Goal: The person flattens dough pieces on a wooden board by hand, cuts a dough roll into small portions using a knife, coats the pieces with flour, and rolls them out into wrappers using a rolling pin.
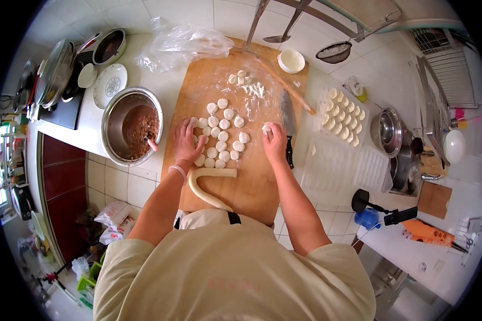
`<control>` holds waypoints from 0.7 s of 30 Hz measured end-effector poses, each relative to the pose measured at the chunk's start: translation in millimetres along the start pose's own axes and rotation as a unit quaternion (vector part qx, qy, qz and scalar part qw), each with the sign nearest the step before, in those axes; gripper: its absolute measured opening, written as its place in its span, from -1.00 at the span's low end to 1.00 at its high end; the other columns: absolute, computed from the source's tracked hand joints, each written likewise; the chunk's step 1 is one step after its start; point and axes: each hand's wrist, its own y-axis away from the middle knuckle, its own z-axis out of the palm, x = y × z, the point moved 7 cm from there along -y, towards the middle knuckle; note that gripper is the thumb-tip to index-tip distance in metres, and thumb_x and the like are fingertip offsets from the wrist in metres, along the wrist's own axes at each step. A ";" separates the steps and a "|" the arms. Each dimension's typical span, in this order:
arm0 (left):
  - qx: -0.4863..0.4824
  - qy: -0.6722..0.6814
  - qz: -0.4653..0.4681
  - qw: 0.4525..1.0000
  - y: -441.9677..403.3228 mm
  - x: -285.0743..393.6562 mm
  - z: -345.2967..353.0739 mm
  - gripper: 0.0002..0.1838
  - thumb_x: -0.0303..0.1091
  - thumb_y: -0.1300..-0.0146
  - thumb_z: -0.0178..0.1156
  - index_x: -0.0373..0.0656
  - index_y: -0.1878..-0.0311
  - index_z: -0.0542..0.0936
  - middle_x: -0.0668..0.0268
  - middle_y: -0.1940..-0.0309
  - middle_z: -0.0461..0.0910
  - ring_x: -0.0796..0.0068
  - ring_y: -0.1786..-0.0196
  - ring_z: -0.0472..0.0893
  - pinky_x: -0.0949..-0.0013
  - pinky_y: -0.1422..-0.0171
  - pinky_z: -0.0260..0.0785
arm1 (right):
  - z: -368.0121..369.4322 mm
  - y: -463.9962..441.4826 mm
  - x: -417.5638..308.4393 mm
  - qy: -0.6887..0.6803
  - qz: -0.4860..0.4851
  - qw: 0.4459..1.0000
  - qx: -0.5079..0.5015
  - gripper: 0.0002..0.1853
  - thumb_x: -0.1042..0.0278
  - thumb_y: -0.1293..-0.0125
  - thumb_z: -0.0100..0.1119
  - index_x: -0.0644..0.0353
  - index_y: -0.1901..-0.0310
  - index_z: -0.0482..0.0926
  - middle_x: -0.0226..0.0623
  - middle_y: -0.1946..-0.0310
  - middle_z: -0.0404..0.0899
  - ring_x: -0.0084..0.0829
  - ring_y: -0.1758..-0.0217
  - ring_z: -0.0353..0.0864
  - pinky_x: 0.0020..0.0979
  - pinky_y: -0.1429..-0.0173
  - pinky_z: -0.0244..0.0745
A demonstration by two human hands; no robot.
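Observation:
Many flat round dough pieces (221, 136) lie on the floured wooden board (260, 187). My left hand (186, 140) rests at their left edge with its fingers apart, touching the outermost pieces. Over the right part of the board, my right hand (274, 140) pinches a small dough piece (266, 127) between thumb and fingers. A curved dough rope (199, 182) lies near my body. To the right of my right hand is a knife (288, 125), and a wooden rolling pin (286, 84) lies slanted behind it.
At the left stands a metal pot of filling (108, 128) with a utensil in it. A tray of dumplings (322, 115) is at the right. Loose flour (256, 90), a white bowl (291, 60) and a plastic bag (182, 45) are farther back.

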 end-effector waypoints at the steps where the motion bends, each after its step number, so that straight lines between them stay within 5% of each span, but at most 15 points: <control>1: -0.004 -0.003 -0.006 1.000 0.9 0.3 0.0 -0.35 -0.08 -0.27 0.25 -0.13 -0.37 0.38 0.11 -0.44 0.30 -0.01 -0.51 0.22 -0.03 -0.58 0.01 | 3.5 -0.3 4.0 -0.016 0.022 0.999 -0.020 -0.65 0.63 -0.09 0.29 0.21 0.06 0.53 -0.12 0.13 0.59 0.01 -0.04 0.51 -0.09 -0.16 0.44; 12: -0.002 -0.023 0.000 1.000 1.2 0.6 0.3 -0.36 -0.08 -0.28 0.24 -0.15 -0.36 0.38 0.09 -0.43 0.31 -0.03 -0.49 0.24 -0.05 -0.56 0.04 | 14.8 7.0 24.6 -0.005 0.027 0.998 -0.053 -0.58 0.59 -0.08 0.35 0.19 -0.01 0.51 -0.11 0.16 0.56 0.01 0.00 0.50 -0.09 -0.11 0.47; 15: -0.006 -0.023 -0.008 1.000 1.1 0.8 0.4 -0.35 -0.06 -0.28 0.24 -0.15 -0.36 0.38 0.09 -0.44 0.31 -0.06 -0.48 0.24 -0.05 -0.56 0.03 | 17.9 0.0 20.8 0.036 0.044 0.993 -0.100 -0.47 0.51 -0.10 0.39 0.20 -0.14 0.49 -0.07 -0.01 0.55 -0.01 -0.13 0.47 -0.06 -0.25 0.41; 17: -0.020 -0.011 -0.026 0.999 1.2 2.7 -0.3 -0.34 -0.06 -0.27 0.24 -0.15 -0.37 0.38 0.08 -0.44 0.30 -0.07 -0.48 0.24 -0.07 -0.56 0.02 | 13.7 -16.0 -5.5 0.172 0.032 0.977 -0.122 -0.38 0.24 -0.23 0.36 0.22 -0.31 0.42 -0.04 -0.31 0.43 -0.03 -0.40 0.33 -0.03 -0.47 0.23; 21: -0.002 -0.040 -0.015 0.999 -1.8 1.0 -0.3 -0.37 -0.05 -0.25 0.26 -0.16 -0.32 0.42 0.11 -0.41 0.35 0.03 -0.49 0.24 -0.07 -0.61 -0.05 | 45.8 -27.1 -9.5 0.267 -0.043 0.951 -0.148 -0.25 -0.02 -0.35 0.20 0.24 -0.45 0.29 -0.05 -0.52 0.20 -0.06 -0.59 0.12 0.00 -0.62 -0.02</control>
